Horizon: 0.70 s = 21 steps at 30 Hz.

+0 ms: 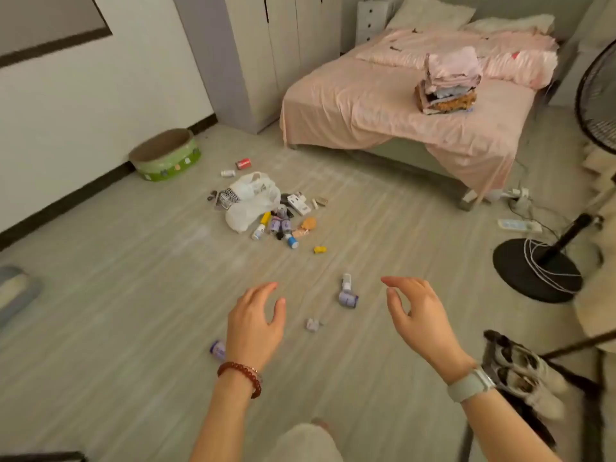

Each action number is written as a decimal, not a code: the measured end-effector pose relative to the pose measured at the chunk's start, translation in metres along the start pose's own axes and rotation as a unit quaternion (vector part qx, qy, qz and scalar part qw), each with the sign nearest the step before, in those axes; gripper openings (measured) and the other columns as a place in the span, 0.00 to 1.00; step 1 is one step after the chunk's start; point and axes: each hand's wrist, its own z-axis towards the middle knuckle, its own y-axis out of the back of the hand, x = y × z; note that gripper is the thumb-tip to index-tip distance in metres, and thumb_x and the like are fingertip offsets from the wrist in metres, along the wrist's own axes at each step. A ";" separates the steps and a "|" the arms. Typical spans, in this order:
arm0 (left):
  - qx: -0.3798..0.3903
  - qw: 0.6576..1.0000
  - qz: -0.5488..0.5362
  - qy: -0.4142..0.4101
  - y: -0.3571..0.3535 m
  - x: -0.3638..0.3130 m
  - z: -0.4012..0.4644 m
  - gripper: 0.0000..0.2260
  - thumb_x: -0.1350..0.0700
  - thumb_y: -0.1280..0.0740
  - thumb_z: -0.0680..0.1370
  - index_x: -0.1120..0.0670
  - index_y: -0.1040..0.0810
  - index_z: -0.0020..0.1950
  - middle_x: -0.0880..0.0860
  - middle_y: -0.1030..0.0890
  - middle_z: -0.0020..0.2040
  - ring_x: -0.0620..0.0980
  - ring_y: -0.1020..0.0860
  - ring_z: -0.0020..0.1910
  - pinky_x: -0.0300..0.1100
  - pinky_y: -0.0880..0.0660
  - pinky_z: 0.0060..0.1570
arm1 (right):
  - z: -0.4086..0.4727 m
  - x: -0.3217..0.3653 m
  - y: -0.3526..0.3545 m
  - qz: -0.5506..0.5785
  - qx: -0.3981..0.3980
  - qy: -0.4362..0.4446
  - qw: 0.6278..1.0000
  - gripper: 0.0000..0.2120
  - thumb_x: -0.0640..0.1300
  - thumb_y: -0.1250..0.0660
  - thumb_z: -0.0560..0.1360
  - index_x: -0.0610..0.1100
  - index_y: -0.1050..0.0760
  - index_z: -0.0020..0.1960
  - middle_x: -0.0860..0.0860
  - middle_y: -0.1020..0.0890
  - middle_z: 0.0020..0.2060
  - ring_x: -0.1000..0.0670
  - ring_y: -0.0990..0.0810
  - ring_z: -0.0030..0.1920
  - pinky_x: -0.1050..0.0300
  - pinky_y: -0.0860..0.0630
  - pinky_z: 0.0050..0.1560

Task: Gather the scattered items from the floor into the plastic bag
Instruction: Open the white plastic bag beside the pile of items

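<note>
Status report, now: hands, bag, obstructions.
Left hand and right hand open, empty. Plastic bag on floor ahead, items scattered around it. Nothing blocking the way.

The room is softly lit, not bright and not dark. The light is even, and no lamp or window shows. Shadows are faint; a soft one sits under the bed [400, 105]. No glare shows on the floor [133, 328]. The picture bends at the edges, so the wall [83, 78] leans. The shoes [523, 371] look smeared and blurry. Small things far away look fuzzy.
</note>
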 end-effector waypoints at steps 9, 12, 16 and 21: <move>0.165 0.984 0.035 0.062 -0.107 -0.006 0.073 0.25 0.47 0.45 0.71 0.57 0.26 0.62 0.56 0.24 0.61 0.55 0.27 0.61 0.45 0.32 0.61 | 0.049 -0.103 -0.023 -0.041 0.130 -0.150 0.979 0.14 0.43 0.41 0.78 0.43 0.25 0.60 0.46 0.19 0.56 0.44 0.26 0.61 0.50 0.30 0.61; 0.171 0.983 0.040 0.058 -0.144 -0.021 0.143 0.23 0.47 0.43 0.73 0.57 0.27 0.62 0.56 0.24 0.61 0.55 0.27 0.61 0.46 0.32 0.61 | 0.114 -0.133 -0.023 -0.065 0.157 -0.174 0.970 0.15 0.46 0.43 0.78 0.45 0.28 0.63 0.47 0.22 0.60 0.45 0.29 0.64 0.51 0.32 0.63; 0.188 0.981 0.032 0.045 -0.188 -0.052 0.250 0.16 0.54 0.39 0.77 0.56 0.28 0.64 0.55 0.26 0.64 0.54 0.29 0.63 0.46 0.33 0.62 | 0.225 -0.158 -0.010 -0.090 0.183 -0.181 0.962 0.17 0.47 0.45 0.79 0.47 0.31 0.66 0.49 0.25 0.64 0.47 0.32 0.67 0.50 0.34 0.65; 0.183 0.983 0.034 0.005 -0.222 -0.109 0.375 0.16 0.56 0.39 0.77 0.56 0.28 0.64 0.55 0.26 0.63 0.54 0.28 0.62 0.47 0.32 0.62 | 0.354 -0.176 0.022 -0.062 0.154 -0.171 0.971 0.17 0.46 0.45 0.79 0.46 0.31 0.66 0.49 0.25 0.64 0.47 0.32 0.67 0.48 0.35 0.67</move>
